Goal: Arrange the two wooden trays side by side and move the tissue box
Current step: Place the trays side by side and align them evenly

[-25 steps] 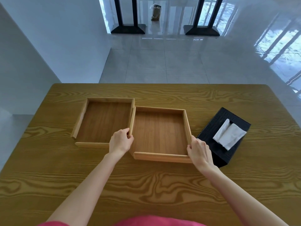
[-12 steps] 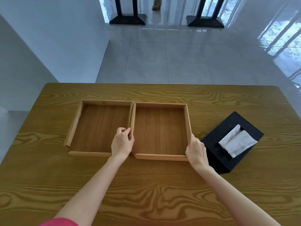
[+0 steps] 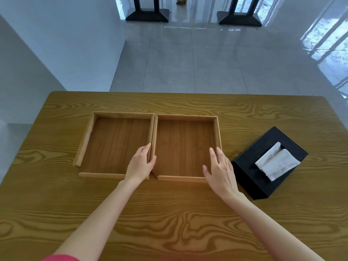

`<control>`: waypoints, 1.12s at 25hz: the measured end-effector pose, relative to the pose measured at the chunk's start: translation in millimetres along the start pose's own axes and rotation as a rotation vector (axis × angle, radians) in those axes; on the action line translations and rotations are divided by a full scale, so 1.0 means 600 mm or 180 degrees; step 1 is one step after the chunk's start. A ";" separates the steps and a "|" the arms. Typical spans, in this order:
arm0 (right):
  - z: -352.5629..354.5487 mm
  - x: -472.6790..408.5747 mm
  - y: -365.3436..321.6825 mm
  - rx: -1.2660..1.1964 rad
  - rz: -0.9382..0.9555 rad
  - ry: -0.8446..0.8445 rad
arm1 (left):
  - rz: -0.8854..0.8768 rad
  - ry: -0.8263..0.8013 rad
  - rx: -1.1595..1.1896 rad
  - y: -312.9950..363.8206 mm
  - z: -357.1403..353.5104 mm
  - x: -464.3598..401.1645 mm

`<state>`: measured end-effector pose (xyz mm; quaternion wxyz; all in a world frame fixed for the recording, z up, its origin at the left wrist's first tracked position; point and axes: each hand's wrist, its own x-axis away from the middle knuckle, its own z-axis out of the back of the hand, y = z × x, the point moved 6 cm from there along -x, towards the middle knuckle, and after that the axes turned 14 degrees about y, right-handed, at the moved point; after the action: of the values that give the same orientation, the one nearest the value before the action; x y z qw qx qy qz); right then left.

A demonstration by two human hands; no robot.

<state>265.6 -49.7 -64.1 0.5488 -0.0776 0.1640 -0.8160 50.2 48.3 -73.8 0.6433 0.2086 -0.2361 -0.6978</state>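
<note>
Once our right hand (image 3: 220, 170) let go and spread open, both trays (image 3: 185, 146) sat flush, our left grip (image 3: 141, 164) pinching their shared walls; the tissue box (image 3: 267, 161) waited right on the surface (image 3: 169, 213).

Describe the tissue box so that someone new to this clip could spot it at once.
On the wooden table, look right of the two wooden trays, beyond the right hand. The tissue box lies there at an angle: the only black thing on the table, with white tissue sticking out.
</note>
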 end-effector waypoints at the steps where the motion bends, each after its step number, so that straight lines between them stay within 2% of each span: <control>1: -0.002 0.004 -0.016 -0.0004 0.0324 0.0011 | -0.0094 -0.0155 0.0029 -0.006 0.004 0.006; 4: -0.024 0.026 -0.050 0.0018 0.0862 -0.0311 | -0.0352 -0.0531 -0.0131 -0.040 0.023 0.036; 8: -0.062 0.051 -0.055 0.0302 0.0738 -0.0602 | -0.0553 -0.0928 -0.1034 -0.099 0.042 0.060; 10: -0.069 0.054 -0.057 0.0361 0.0699 -0.0560 | -0.0629 -0.0919 -0.1391 -0.117 0.050 0.062; 14: -0.075 0.054 -0.056 0.0365 0.0668 -0.0468 | -0.0700 -0.0631 -0.1380 -0.124 0.057 0.055; 28: -0.075 -0.091 -0.044 0.0323 0.0735 -0.0477 | -0.0679 -0.0513 -0.1200 -0.080 0.025 -0.069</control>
<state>249.5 18.0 -94.0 0.6529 -0.0911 0.0889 -0.7467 6.3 93.3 -90.9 0.5726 0.0521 -0.1288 -0.8080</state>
